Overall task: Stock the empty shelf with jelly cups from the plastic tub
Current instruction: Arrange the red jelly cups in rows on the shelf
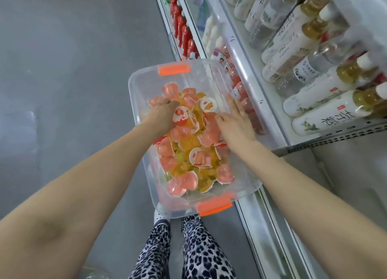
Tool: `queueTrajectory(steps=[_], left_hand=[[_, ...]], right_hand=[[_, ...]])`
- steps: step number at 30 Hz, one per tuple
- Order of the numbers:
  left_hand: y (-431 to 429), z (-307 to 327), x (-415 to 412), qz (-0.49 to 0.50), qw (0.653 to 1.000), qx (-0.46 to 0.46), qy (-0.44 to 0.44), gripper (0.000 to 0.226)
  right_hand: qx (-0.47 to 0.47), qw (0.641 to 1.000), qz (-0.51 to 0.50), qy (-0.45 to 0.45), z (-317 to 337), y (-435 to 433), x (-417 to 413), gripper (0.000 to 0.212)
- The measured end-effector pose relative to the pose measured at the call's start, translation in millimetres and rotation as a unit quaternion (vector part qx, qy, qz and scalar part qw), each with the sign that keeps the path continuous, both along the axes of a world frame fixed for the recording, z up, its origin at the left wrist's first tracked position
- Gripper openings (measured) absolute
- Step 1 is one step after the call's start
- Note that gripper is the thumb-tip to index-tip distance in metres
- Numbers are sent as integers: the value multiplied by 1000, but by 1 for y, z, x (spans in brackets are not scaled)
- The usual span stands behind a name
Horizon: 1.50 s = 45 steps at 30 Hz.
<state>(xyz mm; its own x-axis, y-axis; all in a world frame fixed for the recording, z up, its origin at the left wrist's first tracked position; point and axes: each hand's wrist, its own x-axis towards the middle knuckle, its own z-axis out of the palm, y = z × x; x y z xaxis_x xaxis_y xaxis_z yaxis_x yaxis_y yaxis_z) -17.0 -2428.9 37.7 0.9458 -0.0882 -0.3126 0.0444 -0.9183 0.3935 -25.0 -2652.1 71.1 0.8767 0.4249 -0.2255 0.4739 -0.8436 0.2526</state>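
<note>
Inside the clear orange-latched plastic tub, the left hand is gripping pink and orange jelly cups while the right hand, fingers spread, is apparently steadying the heap.

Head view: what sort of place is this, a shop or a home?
Most likely a shop aisle: white shelving carries rows of bottled drinks and red bottles, and a clear plastic tub of jelly cups is beside it.
</note>
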Motion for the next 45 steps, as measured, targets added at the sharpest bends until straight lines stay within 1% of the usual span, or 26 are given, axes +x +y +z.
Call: queueTrajectory(steps=[2,4,6,8,10,12,13,15,18,21,23,26,29,34,38,40,45], left_hand=[[1,-3,2,3,1000,-5,-2,52],[2,-4,1,17,1000,-4,-6,54],[2,-5,-1,18,1000,4,-17,56],[1,-2,-4,16,999,-7,-28,59],[-1,7,-8,27,998,-43,-44,58],[-3,20,-15,37,995,-72,-62,56],[-4,27,-19,40,993,-84,-69,55],[-4,39,-27,41,991,-105,-78,53],[-5,55,-41,12,989,-117,-93,54],[-10,72,-48,-33,985,-125,-116,57],[-19,88,-54,-64,979,-145,-124,60],[-38,113,-56,-110,969,-174,-140,54],[-62,137,-64,-162,955,-201,-144,49],[-118,168,-75,-225,938,-234,-120,48],[-172,193,-88,-268,918,-276,-98,38],[-202,205,-93,-287,905,-304,-82,39],[-277,234,-101,-309,878,-359,-66,45]], right_hand=[[-22,1000,0,1,-2,2,-1,43],[-26,1000,5,-5,-6,1,2,43],[-7,1000,10,-6,-8,0,2,43],[32,999,11,0,-6,-3,1,43],[105,994,9,-3,-1,-6,-4,44],[176,984,-28,-4,6,-7,-14,53],[201,978,-55,0,10,-7,-21,57],[263,959,-109,0,18,-8,-36,59],[354,916,-190,-6,37,-14,-56,53],[409,882,-233,-21,61,-25,-73,45],[423,873,-241,-43,79,-36,-88,40],[415,871,-257,-63,104,-57,-111,46],[417,856,-292,-86,125,-79,-140,48],[372,853,-330,-159,155,-135,-185,39],[376,817,-387,-205,189,-183,-209,48],[386,798,-400,-231,205,-209,-216,46],[442,725,-453,-270,240,-278,-213,44]])
